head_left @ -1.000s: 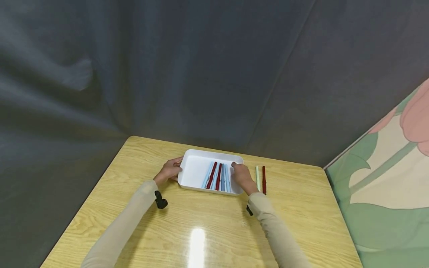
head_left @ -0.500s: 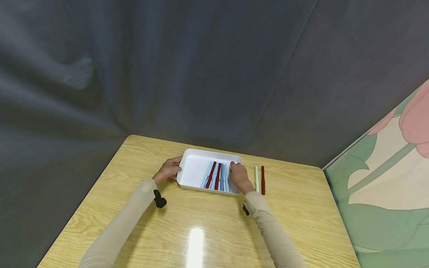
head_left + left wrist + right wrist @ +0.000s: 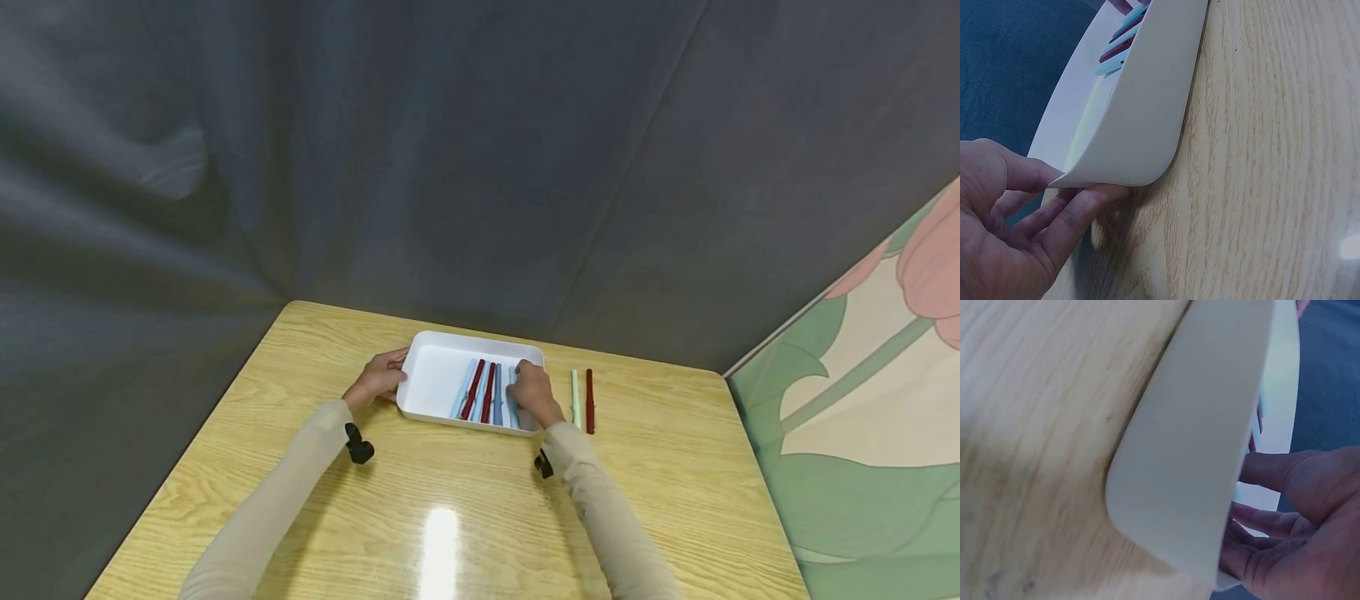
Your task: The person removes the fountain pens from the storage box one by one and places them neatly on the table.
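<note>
A white tray (image 3: 435, 375) sits on the table with several slim pens lying side by side in its right half. My left hand (image 3: 378, 379) holds the tray's left end, thumb over the rim and fingers beneath, as the left wrist view shows. Inside the right end, my right hand (image 3: 534, 392) pinches a light blue pen (image 3: 513, 410); the tray wall partly hides these fingertips in the right wrist view. Left of it lie a slate blue pen (image 3: 498, 396), two dark red pens (image 3: 472, 390) and more light blue ones.
Right of the tray, a pale green pen (image 3: 575, 400) and another dark red pen (image 3: 590, 402) lie on the wooden table (image 3: 660, 475). A dark curtain (image 3: 465, 167) hangs behind the table, and a floral panel (image 3: 862, 417) stands at its right.
My right hand has moved slightly left from the tray's right rim into the tray, and the rightmost light blue pen has shifted right, away from the slate blue one. The left hand stays put.
</note>
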Tool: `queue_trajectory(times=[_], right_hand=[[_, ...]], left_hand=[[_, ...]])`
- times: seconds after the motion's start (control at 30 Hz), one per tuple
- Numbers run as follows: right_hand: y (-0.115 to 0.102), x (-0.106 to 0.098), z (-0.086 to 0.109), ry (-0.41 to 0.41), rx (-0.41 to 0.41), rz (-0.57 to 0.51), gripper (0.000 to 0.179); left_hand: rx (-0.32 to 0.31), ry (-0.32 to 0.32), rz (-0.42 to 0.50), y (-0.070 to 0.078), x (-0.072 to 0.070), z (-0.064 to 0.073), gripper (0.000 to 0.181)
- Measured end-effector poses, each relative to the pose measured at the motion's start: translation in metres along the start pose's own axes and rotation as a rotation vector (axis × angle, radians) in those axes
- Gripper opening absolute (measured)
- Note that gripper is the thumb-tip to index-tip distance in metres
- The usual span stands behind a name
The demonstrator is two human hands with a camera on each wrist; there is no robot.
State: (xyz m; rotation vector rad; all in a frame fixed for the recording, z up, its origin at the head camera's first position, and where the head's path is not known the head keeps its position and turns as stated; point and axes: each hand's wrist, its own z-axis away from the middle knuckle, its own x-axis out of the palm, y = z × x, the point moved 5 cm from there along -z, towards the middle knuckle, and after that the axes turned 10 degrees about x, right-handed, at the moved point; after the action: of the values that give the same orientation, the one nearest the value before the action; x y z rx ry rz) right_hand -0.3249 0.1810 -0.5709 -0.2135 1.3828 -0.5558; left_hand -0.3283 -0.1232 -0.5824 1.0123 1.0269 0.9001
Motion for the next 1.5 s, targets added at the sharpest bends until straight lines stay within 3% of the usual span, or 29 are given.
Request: queue_trajectory(times=[0.6, 0.9, 1.5], right_hand=[[0.008, -0.012, 0.001, -0.067, 0.053, -0.372, 0.029], [0.008, -0.024, -0.001, -0.107, 0.077, -0.384, 0.035], [0.026, -0.040, -0.001, -0.186, 0.113, -0.635, 0.043]], left_hand=[[-0.013, -0.006, -0.005, -0.001, 0.001, 0.000, 0.071], [0.001, -0.002, 0.001, 0.001, 0.002, 0.000, 0.070], [-0.007, 0.003, -0.001, -0.001, 0.002, 0.001, 0.071]])
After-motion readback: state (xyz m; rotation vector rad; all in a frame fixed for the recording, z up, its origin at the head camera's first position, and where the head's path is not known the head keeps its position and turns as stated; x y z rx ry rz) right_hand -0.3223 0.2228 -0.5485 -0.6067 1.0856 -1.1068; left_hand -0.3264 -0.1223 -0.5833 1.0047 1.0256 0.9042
